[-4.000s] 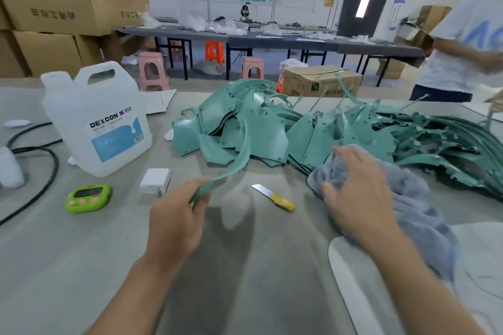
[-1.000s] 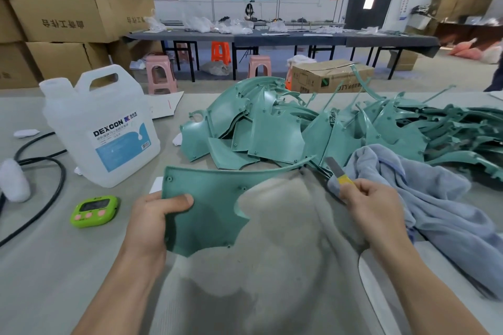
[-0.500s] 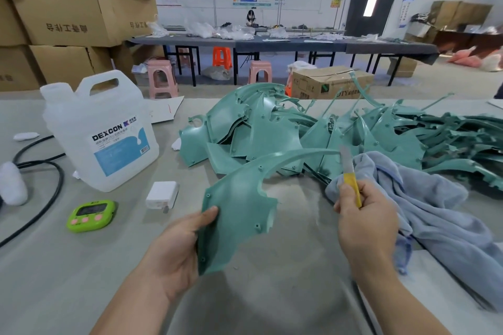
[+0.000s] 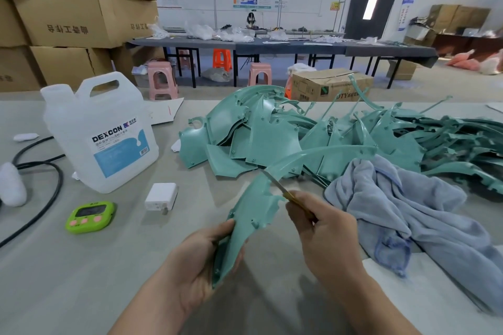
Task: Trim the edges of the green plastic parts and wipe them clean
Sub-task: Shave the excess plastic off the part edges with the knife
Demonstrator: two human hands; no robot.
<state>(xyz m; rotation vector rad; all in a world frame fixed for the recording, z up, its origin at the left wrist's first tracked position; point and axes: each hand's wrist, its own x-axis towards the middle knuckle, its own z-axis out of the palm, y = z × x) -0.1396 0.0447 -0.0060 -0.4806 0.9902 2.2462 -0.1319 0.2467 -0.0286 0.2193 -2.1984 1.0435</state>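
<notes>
Currently: one green plastic part [image 4: 253, 209], thin curved shell, held above the table [image 4: 81, 280] near the pile [image 4: 272, 133]. Left hand [image 4: 206, 258] grips its broad lower end; right hand [image 4: 324, 228] pinches a knife [image 4: 280, 189], blade seemingly on the notched edge. Likely light, springy; hold near the cut.
</notes>
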